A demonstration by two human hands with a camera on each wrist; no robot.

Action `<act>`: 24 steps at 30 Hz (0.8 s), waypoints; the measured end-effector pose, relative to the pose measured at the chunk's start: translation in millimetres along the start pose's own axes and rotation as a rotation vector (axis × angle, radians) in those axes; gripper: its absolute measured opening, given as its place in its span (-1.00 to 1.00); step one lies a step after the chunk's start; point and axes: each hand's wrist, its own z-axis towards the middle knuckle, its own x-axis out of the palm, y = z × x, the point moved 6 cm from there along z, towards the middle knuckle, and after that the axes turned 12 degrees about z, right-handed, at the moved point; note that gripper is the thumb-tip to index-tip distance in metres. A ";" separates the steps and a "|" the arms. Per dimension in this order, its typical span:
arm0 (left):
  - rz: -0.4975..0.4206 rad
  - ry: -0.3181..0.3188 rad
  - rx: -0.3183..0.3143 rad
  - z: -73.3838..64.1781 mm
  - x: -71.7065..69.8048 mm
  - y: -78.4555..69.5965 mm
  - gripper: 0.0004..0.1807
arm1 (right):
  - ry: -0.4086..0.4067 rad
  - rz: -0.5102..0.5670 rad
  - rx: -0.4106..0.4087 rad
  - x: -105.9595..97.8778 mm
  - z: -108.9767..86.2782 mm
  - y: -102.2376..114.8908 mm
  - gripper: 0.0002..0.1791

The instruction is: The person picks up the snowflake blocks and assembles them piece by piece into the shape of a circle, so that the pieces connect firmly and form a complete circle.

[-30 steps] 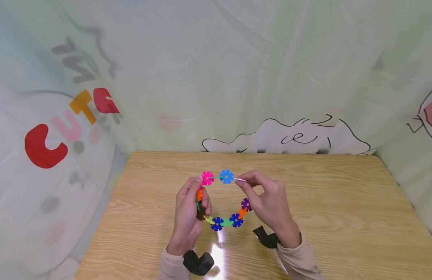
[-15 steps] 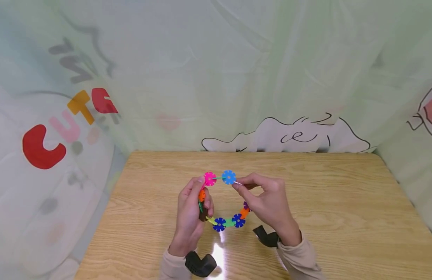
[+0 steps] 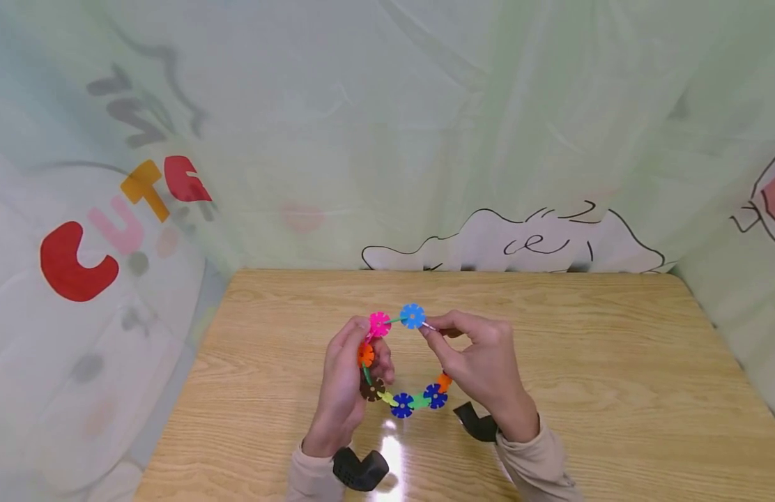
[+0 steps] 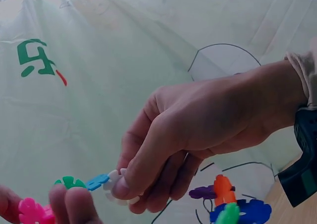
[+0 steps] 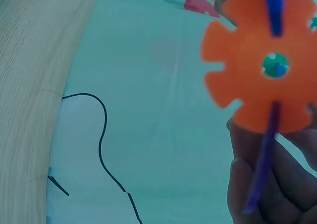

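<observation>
A curved chain of notched plastic snowflake discs hangs between both hands. My left hand [image 3: 342,380] pinches its far left part by a pink disc [image 3: 380,323], beside an orange disc [image 3: 365,355] and a brown disc [image 3: 373,389]. A light blue disc [image 3: 412,316] spans the far side, joined to the pink one through a green disc [image 4: 71,182]. Between thumb and fingers, my right hand [image 3: 484,359] pinches a white disc [image 4: 112,178] set against the light blue one. Dark blue discs [image 3: 402,405] hang on the near side; a purple disc [image 4: 202,192] is hidden behind the right hand in the head view.
Below the hands lies a wooden table [image 3: 613,362]. A printed cloth [image 3: 337,139] hangs along its back and sides. Black wrist mounts [image 3: 361,470] sit on both forearms, and a bright reflection shows on the wood near the left wrist.
My left hand has shifted slightly right and its lower fingers have spread, uncovering more of the brown disc. The near part of the chain has swung right, and the purple disc has gone behind my right hand.
</observation>
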 end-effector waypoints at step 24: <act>0.017 0.116 -0.093 11.5 -5.2 13.3 -0.76 | 0.163 0.035 0.147 -3.9 -1.5 -16.4 -0.89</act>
